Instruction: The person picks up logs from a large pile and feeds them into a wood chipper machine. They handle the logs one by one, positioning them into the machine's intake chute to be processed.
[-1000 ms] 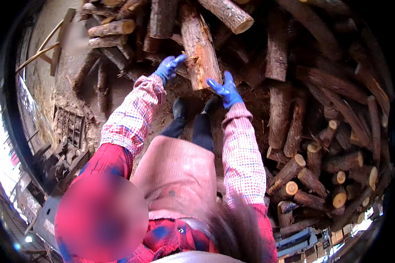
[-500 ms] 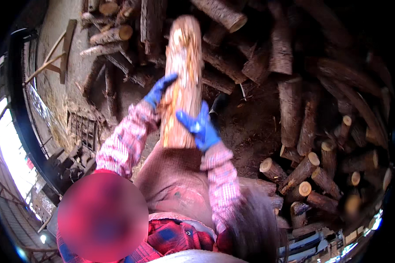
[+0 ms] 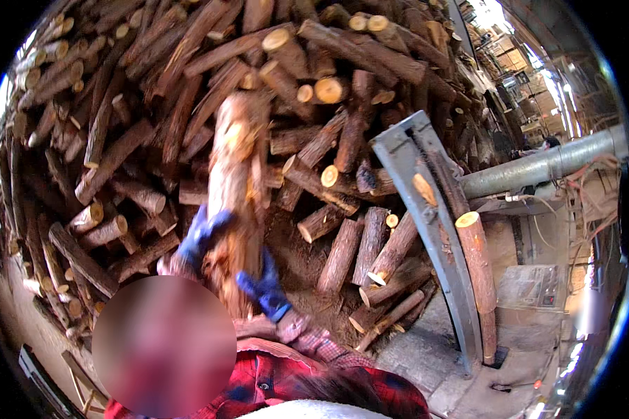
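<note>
Item: one long split log (image 3: 236,195), pale orange inner wood exposed, bark remnants along its edges, held lengthwise and raised in front of the person, its far end pointing toward the pile and slightly blurred. Left hand (image 3: 199,234), in a blue glove, sits on the log's left side near its lower part, fingers wrapped onto the wood. Right hand (image 3: 264,290), also in a blue glove, clamps the log's near right edge, fingers closed around it; a red-and-white checked cuff (image 3: 307,335) shows at that wrist. Below the hands: a red plaid shirt (image 3: 272,380) at the near edge of the view. Surroundings: a large heap of round logs (image 3: 119,126), bark-covered with pale cut ends, fills the left and far parts of the scene, stacked at many angles. More short logs (image 3: 342,251) lie loose on the ground (image 3: 300,255) just right of the held log, on dark soil and chips. To the right, a grey metal frame (image 3: 426,223) of angled channel stands upright, with a slim log (image 3: 476,265) leaning along it, cut end uppermost. Behind the frame, a grey pipe (image 3: 545,164) runs toward the far right, with loose cables (image 3: 594,188) hanging near it. A flat grey panel (image 3: 531,286) lies on the ground at right.
</note>
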`<state>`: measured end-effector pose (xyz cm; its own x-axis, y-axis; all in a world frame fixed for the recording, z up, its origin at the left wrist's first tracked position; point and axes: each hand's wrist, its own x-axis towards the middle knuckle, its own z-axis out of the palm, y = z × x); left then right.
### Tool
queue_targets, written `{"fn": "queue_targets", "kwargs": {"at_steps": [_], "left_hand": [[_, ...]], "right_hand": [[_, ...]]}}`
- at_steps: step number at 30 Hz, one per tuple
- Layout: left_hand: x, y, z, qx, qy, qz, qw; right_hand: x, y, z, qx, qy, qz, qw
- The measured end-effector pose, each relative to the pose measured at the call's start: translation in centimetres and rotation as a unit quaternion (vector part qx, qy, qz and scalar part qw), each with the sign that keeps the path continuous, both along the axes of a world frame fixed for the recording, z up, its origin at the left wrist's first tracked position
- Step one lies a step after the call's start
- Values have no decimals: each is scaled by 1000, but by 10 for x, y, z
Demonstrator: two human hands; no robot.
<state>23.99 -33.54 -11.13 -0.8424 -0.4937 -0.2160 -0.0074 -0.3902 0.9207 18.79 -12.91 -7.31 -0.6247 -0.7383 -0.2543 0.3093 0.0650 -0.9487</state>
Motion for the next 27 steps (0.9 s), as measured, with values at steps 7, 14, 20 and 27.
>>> {"fn": "queue_targets", "kwargs": {"at_steps": [7, 14, 20, 27], "left_hand": [[-203, -28, 298, -255, 297, 11, 920], [-76, -4, 72, -168, -110, -20, 979], [230, 123, -126, 87, -470, 202, 855], [445, 113, -221, 136, -417, 370, 819]], "right_hand": [[-318, -108, 231, -320, -111, -44, 940], [-437, -269, 264, -393, 499, -93, 767], [-163, -221, -93, -85, -71, 485, 868], [-29, -151, -167, 120, -213, 626, 741]]}}
